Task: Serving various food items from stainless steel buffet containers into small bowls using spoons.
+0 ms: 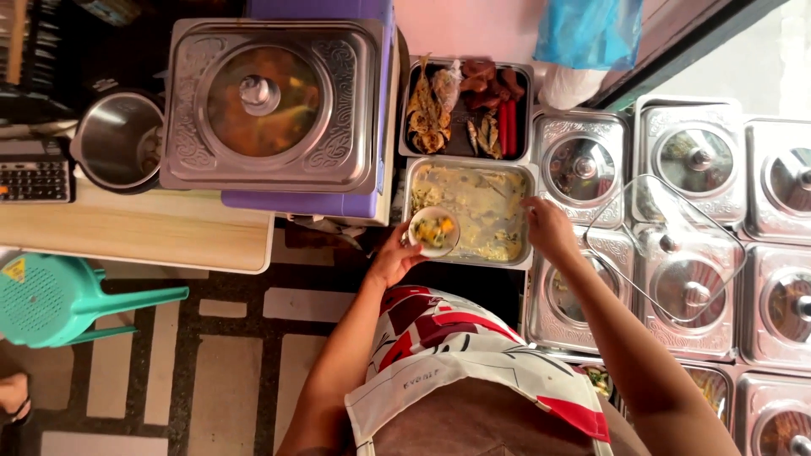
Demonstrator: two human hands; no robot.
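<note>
While the left hand (pixel 395 257) cups an upright bowl (pixel 433 230), the right hand (pixel 549 230) grips something unseen.

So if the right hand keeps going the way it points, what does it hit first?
Probably the yellowish food in the open steel tray: the right hand sits at its right edge, fingers pointing left over it. Height above the food is unclear.

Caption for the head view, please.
Left hand holds a small bowl of food over a metal tray while the right hand reaches in.
</note>
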